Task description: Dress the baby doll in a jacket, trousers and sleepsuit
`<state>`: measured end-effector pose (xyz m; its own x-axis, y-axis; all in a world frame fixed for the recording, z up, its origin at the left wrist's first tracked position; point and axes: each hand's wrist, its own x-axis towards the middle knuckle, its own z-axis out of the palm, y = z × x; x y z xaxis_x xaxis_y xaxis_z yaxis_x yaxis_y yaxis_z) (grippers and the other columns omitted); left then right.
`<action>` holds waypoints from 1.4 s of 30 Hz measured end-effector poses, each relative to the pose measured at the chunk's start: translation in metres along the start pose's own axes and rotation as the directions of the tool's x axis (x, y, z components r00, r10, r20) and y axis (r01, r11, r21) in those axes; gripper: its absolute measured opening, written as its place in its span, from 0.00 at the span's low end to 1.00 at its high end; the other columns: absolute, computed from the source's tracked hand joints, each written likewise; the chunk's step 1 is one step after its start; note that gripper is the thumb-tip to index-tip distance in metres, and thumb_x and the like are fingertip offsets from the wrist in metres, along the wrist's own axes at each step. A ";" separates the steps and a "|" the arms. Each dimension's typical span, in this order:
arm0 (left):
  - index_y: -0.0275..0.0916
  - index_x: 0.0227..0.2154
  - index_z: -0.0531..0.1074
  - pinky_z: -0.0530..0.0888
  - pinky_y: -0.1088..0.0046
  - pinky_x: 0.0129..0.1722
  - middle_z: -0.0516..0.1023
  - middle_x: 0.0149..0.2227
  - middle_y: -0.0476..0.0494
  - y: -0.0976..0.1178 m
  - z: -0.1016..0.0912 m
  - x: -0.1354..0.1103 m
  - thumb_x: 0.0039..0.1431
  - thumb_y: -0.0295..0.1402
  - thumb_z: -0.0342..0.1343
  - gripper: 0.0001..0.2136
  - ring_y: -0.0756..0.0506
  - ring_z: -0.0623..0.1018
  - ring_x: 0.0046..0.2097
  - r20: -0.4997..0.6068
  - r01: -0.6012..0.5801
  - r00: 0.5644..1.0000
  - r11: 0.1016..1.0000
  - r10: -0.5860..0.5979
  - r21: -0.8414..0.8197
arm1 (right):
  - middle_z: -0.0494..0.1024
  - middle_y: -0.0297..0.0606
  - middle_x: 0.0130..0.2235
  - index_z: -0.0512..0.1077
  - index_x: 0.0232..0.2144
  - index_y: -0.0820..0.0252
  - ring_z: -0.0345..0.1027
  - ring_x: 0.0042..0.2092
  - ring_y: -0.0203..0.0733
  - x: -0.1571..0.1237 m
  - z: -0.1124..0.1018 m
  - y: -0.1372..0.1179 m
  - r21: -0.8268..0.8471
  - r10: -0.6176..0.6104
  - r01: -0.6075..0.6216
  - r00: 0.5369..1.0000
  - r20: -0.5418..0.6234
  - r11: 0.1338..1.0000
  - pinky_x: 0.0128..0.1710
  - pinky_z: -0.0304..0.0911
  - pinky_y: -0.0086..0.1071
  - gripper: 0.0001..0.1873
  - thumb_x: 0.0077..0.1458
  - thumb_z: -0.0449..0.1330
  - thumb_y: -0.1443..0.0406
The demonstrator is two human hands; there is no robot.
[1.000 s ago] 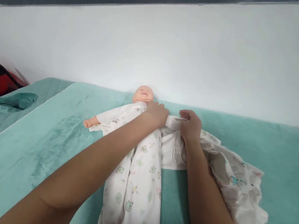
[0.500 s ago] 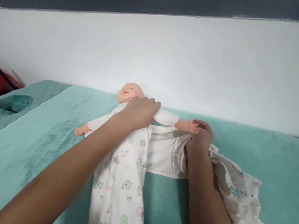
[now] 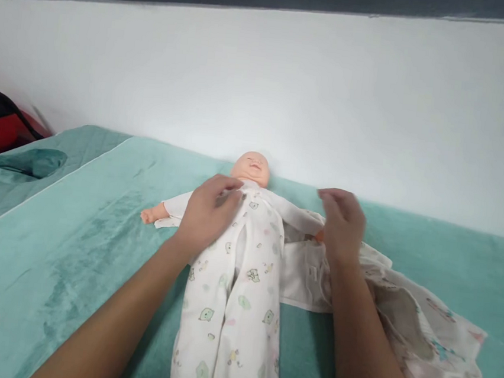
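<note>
On the doll's romper (image 3: 238, 283) my left hand (image 3: 207, 211) lies curled — grip unclear; my right hand (image 3: 341, 224) hovers open over white cloth (image 3: 304, 274).

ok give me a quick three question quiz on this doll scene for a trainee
1. True or false: the doll lies face down on the teal blanket.
2. Pick one: the left hand is on A) the doll's chest, B) the doll's head, C) the blanket.
3. Fill in: the loose printed cloth lies to the ____ of the doll, as the wearer sees it.
Key: 1 false, it lies face up. 2 A. 3 right.
</note>
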<state>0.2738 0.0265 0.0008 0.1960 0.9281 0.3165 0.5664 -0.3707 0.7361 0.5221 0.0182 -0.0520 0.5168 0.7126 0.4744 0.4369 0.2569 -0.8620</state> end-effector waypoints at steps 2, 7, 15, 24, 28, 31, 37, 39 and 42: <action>0.44 0.47 0.72 0.70 0.63 0.56 0.76 0.53 0.45 -0.024 -0.012 -0.009 0.63 0.40 0.51 0.12 0.43 0.74 0.54 0.037 0.133 0.991 0.973 -0.128 -0.190 | 0.78 0.40 0.49 0.74 0.40 0.53 0.69 0.53 0.48 -0.012 0.014 -0.009 -0.037 -0.046 0.061 0.947 0.318 0.997 0.56 0.61 0.45 0.12 0.58 0.58 0.55; 0.49 0.53 0.69 0.65 0.65 0.61 0.63 0.63 0.47 -0.051 -0.021 -0.011 0.57 0.45 0.60 0.22 0.42 0.66 0.63 0.262 0.200 0.957 0.937 -0.124 -0.286 | 0.69 0.41 0.61 0.70 0.42 0.51 0.57 0.64 0.51 -0.027 0.024 -0.019 -0.108 -0.043 0.131 0.806 0.590 0.985 0.62 0.51 0.49 0.16 0.55 0.63 0.52; 0.42 0.37 0.70 0.69 0.66 0.53 0.64 0.58 0.44 -0.046 -0.017 -0.008 0.55 0.40 0.62 0.11 0.42 0.71 0.56 0.216 0.141 0.973 0.959 -0.088 -0.245 | 0.63 0.42 0.60 0.67 0.28 0.56 0.57 0.62 0.49 -0.026 0.027 -0.020 -0.042 0.035 -0.011 0.767 0.641 0.999 0.59 0.56 0.43 0.15 0.55 0.63 0.53; 0.42 0.28 0.62 0.67 0.70 0.36 0.67 0.28 0.52 -0.037 -0.006 -0.016 0.61 0.40 0.54 0.10 0.48 0.67 0.33 -0.035 0.060 0.997 0.990 -0.064 -0.129 | 0.70 0.36 0.40 0.65 0.25 0.54 0.65 0.43 0.43 -0.031 0.026 -0.021 0.211 0.013 -0.130 0.877 0.480 0.969 0.43 0.63 0.36 0.15 0.56 0.61 0.54; 0.42 0.30 0.65 0.66 0.73 0.32 0.68 0.30 0.52 -0.039 -0.023 -0.011 0.59 0.46 0.55 0.13 0.49 0.67 0.32 0.202 0.081 0.978 0.991 -0.057 -0.111 | 0.66 0.31 0.28 0.61 0.23 0.55 0.57 0.29 0.37 -0.033 0.023 -0.025 0.230 0.175 -0.351 0.814 0.554 0.908 0.28 0.55 0.30 0.19 0.56 0.61 0.52; 0.44 0.39 0.70 0.67 0.74 0.31 0.73 0.37 0.50 -0.045 -0.043 -0.007 0.50 0.48 0.63 0.19 0.47 0.71 0.36 0.494 0.077 0.869 0.992 -0.020 -0.096 | 0.58 0.28 0.23 0.62 0.22 0.56 0.50 0.25 0.34 -0.032 0.020 -0.028 0.140 0.168 -0.307 0.786 0.595 0.941 0.24 0.48 0.28 0.20 0.55 0.62 0.52; 0.43 0.34 0.68 0.64 0.75 0.27 0.71 0.32 0.52 -0.042 -0.051 -0.008 0.48 0.44 0.64 0.15 0.48 0.70 0.32 0.557 0.073 0.830 0.995 -0.020 -0.074 | 0.70 0.30 0.33 0.71 0.38 0.56 0.61 0.31 0.35 -0.027 0.013 -0.039 0.049 0.112 -0.241 0.610 0.785 0.969 0.28 0.57 0.28 0.21 0.43 0.71 0.56; 0.41 0.27 0.65 0.62 0.74 0.27 0.68 0.28 0.53 -0.038 -0.042 -0.011 0.52 0.44 0.61 0.13 0.49 0.68 0.29 0.482 0.025 0.876 0.998 0.005 -0.057 | 0.71 0.29 0.33 0.70 0.39 0.55 0.61 0.30 0.35 -0.027 0.012 -0.044 -0.035 0.150 -0.204 0.582 0.799 0.978 0.27 0.56 0.28 0.24 0.40 0.72 0.58; 0.41 0.24 0.62 0.64 0.72 0.31 0.68 0.26 0.51 -0.038 -0.025 -0.014 0.56 0.39 0.55 0.11 0.48 0.68 0.31 0.256 -0.080 0.964 0.996 0.068 0.037 | 0.70 0.28 0.29 0.69 0.35 0.54 0.60 0.29 0.36 -0.030 0.016 -0.052 -0.162 0.156 -0.054 0.669 0.727 0.985 0.26 0.54 0.28 0.19 0.42 0.70 0.58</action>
<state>0.2295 0.0263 -0.0170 0.4320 0.8789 0.2023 0.5778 -0.4419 0.6862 0.4725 -0.0062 -0.0247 -0.1211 0.9912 0.0533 0.5220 0.1093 -0.8459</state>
